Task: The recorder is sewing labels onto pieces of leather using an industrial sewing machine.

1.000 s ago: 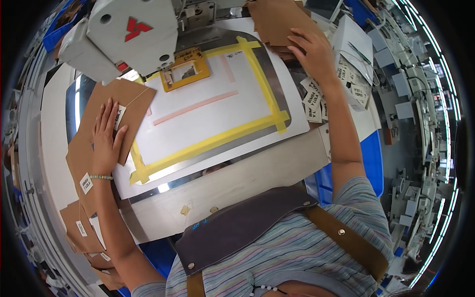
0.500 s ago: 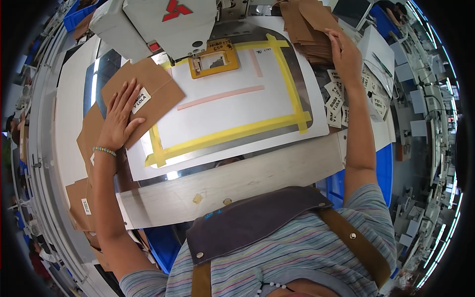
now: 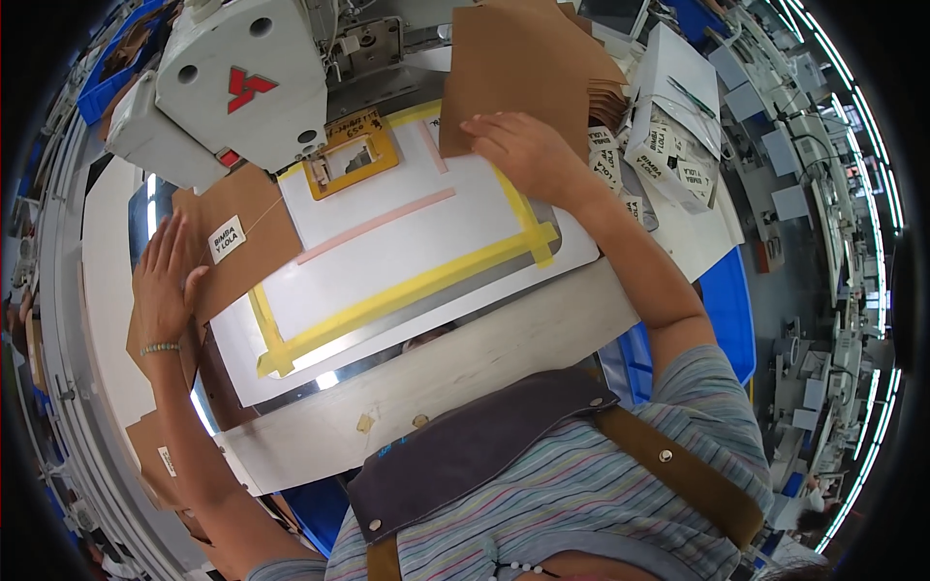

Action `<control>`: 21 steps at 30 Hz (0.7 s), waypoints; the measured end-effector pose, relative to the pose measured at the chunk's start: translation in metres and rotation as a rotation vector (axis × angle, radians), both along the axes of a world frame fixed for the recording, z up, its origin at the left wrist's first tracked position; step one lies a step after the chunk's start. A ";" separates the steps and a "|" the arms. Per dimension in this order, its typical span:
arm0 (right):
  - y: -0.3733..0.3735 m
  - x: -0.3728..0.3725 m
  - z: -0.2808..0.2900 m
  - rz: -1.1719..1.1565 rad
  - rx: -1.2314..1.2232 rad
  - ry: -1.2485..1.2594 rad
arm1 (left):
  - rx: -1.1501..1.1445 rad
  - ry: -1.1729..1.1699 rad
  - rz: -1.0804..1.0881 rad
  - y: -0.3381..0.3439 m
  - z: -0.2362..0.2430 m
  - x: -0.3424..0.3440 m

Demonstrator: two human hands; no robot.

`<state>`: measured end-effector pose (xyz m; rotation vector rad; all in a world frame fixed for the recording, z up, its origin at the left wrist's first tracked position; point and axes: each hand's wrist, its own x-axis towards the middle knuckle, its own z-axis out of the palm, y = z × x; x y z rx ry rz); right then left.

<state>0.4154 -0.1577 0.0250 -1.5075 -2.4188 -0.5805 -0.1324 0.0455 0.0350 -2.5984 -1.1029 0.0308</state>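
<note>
My right hand (image 3: 528, 155) pinches the near edge of a plain brown panel (image 3: 518, 73), which overlaps the far right corner of the white sheet (image 3: 387, 218). On the left, my left hand (image 3: 172, 276) lies with fingers stretched out at the left edge of another brown panel (image 3: 266, 208). That panel bears a small white label (image 3: 226, 238) with dark print, and its far right part reaches close to the sewing machine head (image 3: 247, 107). Under the machine head sits a yellow clamp frame (image 3: 354, 167). Yellow tape (image 3: 407, 310) borders the sheet, with pink strips inside.
A stack of brown panels (image 3: 607, 97) stands at the far right. Beside it are loose white labels (image 3: 605, 160) and a white box (image 3: 673, 116) holding more labels. More labelled panels (image 3: 155, 455) lie at lower left. Blue bins (image 3: 727, 310) stand below the table's edge.
My right hand has come left from the stack, bringing a plain brown panel over the sheet. My left hand has shifted from the labelled panel's middle to its left edge. The view has shifted too.
</note>
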 end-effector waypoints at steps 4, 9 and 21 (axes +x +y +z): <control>-0.001 -0.021 -0.010 0.098 -0.056 -0.034 | 0.169 -0.372 -0.141 -0.034 -0.005 0.029; 0.008 -0.040 -0.004 0.123 -0.106 -0.039 | 0.064 -0.554 -0.630 -0.109 -0.010 0.144; 0.009 -0.061 -0.017 0.286 -0.074 0.001 | -0.226 -0.330 -0.490 -0.129 -0.027 0.205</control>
